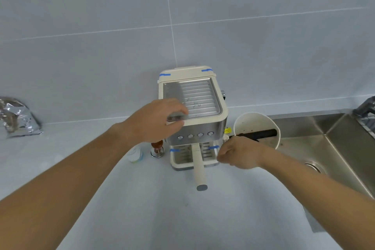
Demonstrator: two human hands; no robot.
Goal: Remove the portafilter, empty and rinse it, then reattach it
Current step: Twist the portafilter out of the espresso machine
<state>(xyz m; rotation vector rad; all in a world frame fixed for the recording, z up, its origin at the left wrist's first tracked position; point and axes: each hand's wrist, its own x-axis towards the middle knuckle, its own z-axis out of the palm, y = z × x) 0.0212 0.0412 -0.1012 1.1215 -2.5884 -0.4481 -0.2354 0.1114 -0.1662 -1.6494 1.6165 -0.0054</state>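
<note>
Nearest me, the portafilter (pixel 199 168) handle juts out from under the machine (pixel 194 119), locked in place over the drip tray (pixel 182 158). Beside it my right hand (pixel 239 153) hangs loosely curled, holding nothing. Farther back, my left hand (pixel 160 119) lies spread on the machine's top corner. Right of that stands a knock bin (pixel 256 128), then the sink (pixel 324 138).

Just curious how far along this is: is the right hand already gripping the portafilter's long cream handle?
No. The right hand sits beside the drip tray, clear of the portafilter handle, which sticks out toward the camera untouched.
</note>
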